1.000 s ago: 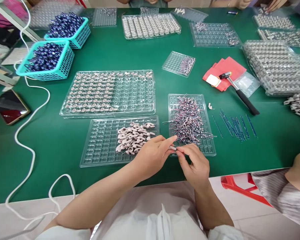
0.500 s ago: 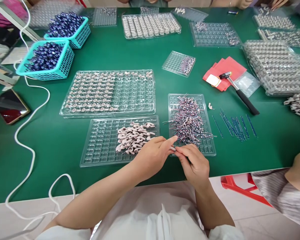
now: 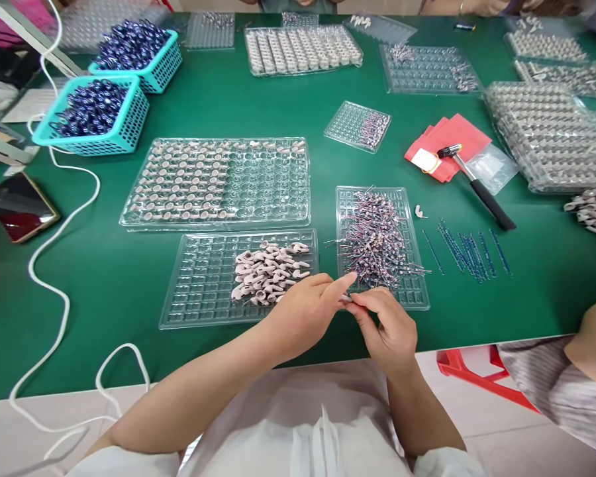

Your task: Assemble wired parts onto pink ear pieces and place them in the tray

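Note:
My left hand (image 3: 314,306) pinches a small pale earbud shell (image 3: 346,298), its index finger stretched out over the piece. Thumb and forefinger of my right hand (image 3: 388,326) close on the near end of the same shell; any smaller part between those fingertips is hidden. Both hands meet over the front edge of a clear tray (image 3: 417,291) heaped with thin-wired small components (image 3: 375,238). Left of it, a pile of similar earbud shells (image 3: 265,271) lies on another clear tray (image 3: 198,278), partly behind my left hand.
A larger tray (image 3: 268,192) holds shells in rows. Blue strips (image 3: 464,252), a hammer (image 3: 484,192) and red bags (image 3: 447,136) lie to the right. Turquoise baskets (image 3: 124,136), a phone (image 3: 20,207) and a white cable (image 3: 67,298) are left. A co-worker's arm (image 3: 593,338) is at right.
The held shell has turned slightly and shows less between my fingers. Both hands stay almost in place; the whole view has shifted a little.

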A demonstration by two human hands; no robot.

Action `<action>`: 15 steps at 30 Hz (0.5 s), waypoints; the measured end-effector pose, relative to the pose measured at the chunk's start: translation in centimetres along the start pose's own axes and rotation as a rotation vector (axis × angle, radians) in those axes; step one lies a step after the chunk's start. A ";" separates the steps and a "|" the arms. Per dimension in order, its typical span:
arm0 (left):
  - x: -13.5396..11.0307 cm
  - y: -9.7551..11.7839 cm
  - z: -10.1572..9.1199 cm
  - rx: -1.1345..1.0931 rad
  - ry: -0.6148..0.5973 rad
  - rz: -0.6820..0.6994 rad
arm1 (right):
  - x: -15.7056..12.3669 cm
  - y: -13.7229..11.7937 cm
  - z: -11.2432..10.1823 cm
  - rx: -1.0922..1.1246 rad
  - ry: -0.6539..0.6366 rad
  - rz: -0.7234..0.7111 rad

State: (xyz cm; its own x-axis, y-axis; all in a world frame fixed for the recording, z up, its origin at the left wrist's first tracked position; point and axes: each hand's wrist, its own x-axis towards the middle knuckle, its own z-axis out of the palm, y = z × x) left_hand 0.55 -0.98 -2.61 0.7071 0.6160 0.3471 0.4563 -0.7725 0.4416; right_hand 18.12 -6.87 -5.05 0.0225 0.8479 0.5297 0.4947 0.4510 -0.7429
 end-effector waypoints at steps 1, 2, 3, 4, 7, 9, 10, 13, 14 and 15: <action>0.0 0.0 0.0 -0.005 0.000 0.002 | 0.0 0.0 0.0 -0.019 0.004 0.004; 0.1 0.1 0.0 -0.014 0.004 0.002 | 0.0 0.0 -0.1 -0.044 0.009 0.013; 0.1 0.1 0.0 -0.028 0.011 -0.003 | 0.0 0.1 -0.1 -0.069 0.011 0.024; 0.1 0.2 0.0 -0.047 0.017 -0.014 | -0.1 0.1 -0.1 -0.086 0.007 0.033; 0.2 0.3 -0.1 -0.154 0.008 -0.087 | -0.2 0.2 -0.2 -0.075 -0.006 0.030; 0.3 0.5 -0.4 -0.267 -0.015 -0.166 | -0.2 0.2 -0.2 -0.045 0.005 0.019; 0.3 0.5 -0.6 -0.326 -0.027 -0.208 | -0.2 0.2 -0.3 -0.037 0.015 0.018; 0.5 0.5 -1.2 -0.477 -0.034 -0.300 | -0.2 0.2 -0.4 -0.030 0.034 0.026; 0.6 0.5 -1.4 -0.517 -0.034 -0.322 | -0.2 0.2 -0.4 -0.023 0.040 0.024; 0.6 0.5 -1.5 -0.554 -0.032 -0.341 | -0.1 0.2 -0.5 -0.011 0.041 0.024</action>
State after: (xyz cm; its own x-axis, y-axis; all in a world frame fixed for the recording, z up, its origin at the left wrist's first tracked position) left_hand 0.40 -0.77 -0.90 0.5916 0.8010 0.0915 0.3173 -0.3356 0.8869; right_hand 18.65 -7.03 -5.10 0.0701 0.8461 0.5284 0.5028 0.4275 -0.7513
